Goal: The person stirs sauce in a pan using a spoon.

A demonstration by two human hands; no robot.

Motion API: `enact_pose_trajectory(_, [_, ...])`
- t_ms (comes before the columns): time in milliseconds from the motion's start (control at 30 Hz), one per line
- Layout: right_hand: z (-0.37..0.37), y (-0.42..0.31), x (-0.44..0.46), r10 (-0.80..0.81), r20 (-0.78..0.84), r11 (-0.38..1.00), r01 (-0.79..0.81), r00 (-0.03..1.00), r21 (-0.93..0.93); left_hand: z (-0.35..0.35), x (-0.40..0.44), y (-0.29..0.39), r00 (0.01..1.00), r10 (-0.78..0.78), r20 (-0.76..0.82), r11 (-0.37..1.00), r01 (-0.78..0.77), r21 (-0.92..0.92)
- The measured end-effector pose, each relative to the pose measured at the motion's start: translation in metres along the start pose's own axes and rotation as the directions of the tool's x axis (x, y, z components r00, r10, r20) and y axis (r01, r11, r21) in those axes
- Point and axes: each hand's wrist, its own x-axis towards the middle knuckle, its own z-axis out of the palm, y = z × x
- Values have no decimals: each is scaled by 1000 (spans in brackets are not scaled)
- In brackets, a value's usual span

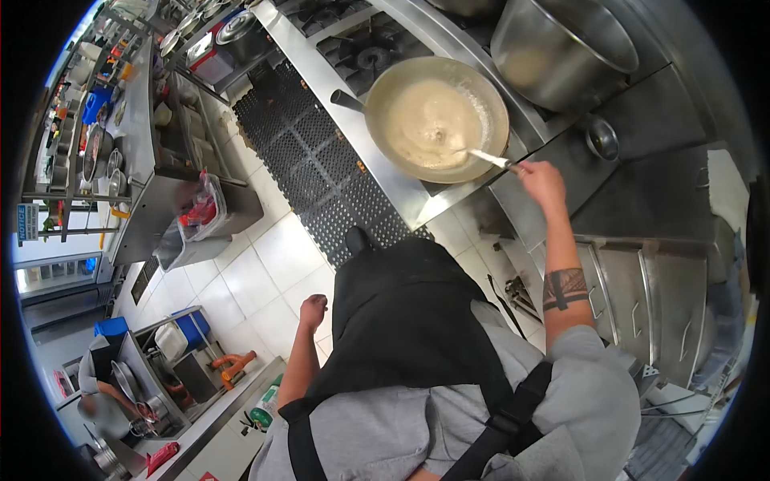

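Observation:
A wide pan sits on the stove, its dark handle pointing left, with a pale creamy liquid inside. My right hand is closed round the end of a white-ended utensil, whose far end dips into the liquid at the pan's lower right. Low at my left side, away from the stove, my left hand is curled; a small dark thing shows at its fingers, too small to make out.
A large metal pot stands right of the pan, near a small metal bowl. Behind the pan is a burner. A black rubber mat covers the floor beside the stove. At the lower left, another person is beside pans.

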Motion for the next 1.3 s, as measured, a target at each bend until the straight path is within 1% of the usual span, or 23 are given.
enact_pose_trajectory(67, [-7, -2, 8, 49, -132, 995, -60, 990, -84, 0, -2, -3, 1000, -12, -3, 1000, 12, -20])
enact_pose_trajectory(100, [5, -8, 16, 52, -134, 994, -63, 990, -84, 0, 1, -7, 1000, -10, -1, 1000, 10, -18])
enact_pose_trajectory(200, [37, -38, 25, -3, -253, 999, -8, 967, -43, -1, 10, -19, 992, -84, 99, 986, 68, 149])
enact_pose_trajectory(233, [37, -39, 19, -43, -164, 998, 35, 986, -50, -5, 13, -23, 986, -102, 133, 979, 75, 191])
enact_pose_trajectory(267, [31, -43, 15, -88, -78, 995, 84, 993, -55, -5, 9, -19, 992, -90, 83, 985, 77, 154])
enact_pose_trajectory(400, [-17, -6, -2, -5, 32, 999, 7, 999, -46, -5, 0, -15, 999, -41, -21, 999, 41, 22])
enact_pose_trajectory(467, [-30, -12, -2, 106, -66, 989, -112, 992, -91, -5, -2, -25, 998, -66, 8, 998, 66, 25])
enact_pose_trajectory(600, [41, -29, 29, 31, -218, 997, -46, 975, -63, 1, 0, -38, 993, -105, 62, 992, 100, 77])
enact_pose_trajectory(667, [53, -35, 23, -69, -102, 995, 61, 992, -80, -3, -3, -29, 988, -141, 62, 987, 135, 88])
enact_pose_trajectory(700, [43, -29, 16, -68, -104, 995, 60, 992, -78, -7, -4, -22, 989, -138, 60, 987, 133, 89])
enact_pose_trajectory(767, [4, -8, 3, -15, 77, 999, 18, 997, -36, -6, -9, -13, 998, -56, -17, 998, 56, 0])
enact_pose_trajectory(800, [-7, -12, 3, -20, 86, 999, 23, 996, -40, -6, -7, -13, 996, -78, -31, 997, 79, 20])
enact_pose_trajectory(867, [-22, -15, 5, 126, 11, 989, -125, 992, -73, -7, -9, -14, 996, -90, -9, 996, 91, 18])
enact_pose_trajectory(900, [-12, -21, 11, 128, 9, 989, -127, 992, -73, -6, -8, -10, 996, -87, 13, 996, 87, 16])
enact_pose_trajectory(967, [26, -44, 24, 19, -174, 1000, -21, 985, -11, -2, -8, -9, 993, -117, 20, 992, 116, 54])
enact_pose_trajectory(1000, [36, -49, 23, 24, -178, 1000, -26, 984, -9, -2, -7, -13, 991, -117, 57, 989, 112, 94])
enact_pose_trajectory(1033, [46, -54, 20, 9, -101, 999, -13, 995, -34, -7, -4, -16, 989, -118, 92, 985, 104, 140])
enact_pose_trajectory(1067, [49, -57, 18, -5, -25, 998, 4, 1000, -58, -6, -4, -11, 990, -131, 62, 985, 122, 124])
enact_pose_trajectory(1100, [38, -52, 10, -3, -30, 998, 1, 1000, -57, -7, -2, -7, 990, -126, 63, 985, 117, 126])
enact_pose_trajectory(1167, [0, -29, -9, -24, 94, 998, 29, 995, -53, -6, -1, -5, 998, -65, 1, 998, 65, -15])
enact_pose_trajectory(1200, [-10, -21, -8, -29, 103, 998, 35, 994, -58, -8, 0, -2, 1000, -26, 4, 999, 25, 24])
enact_pose_trajectory(1267, [-19, -7, -2, 73, -19, 995, -74, 997, -73, -6, -2, -4, 998, -55, 14, 998, 55, 6])
enact_pose_trajectory(1300, [-8, -8, 11, 79, -20, 994, -80, 997, -74, -5, 1, -6, 998, -54, 36, 998, 54, 16])
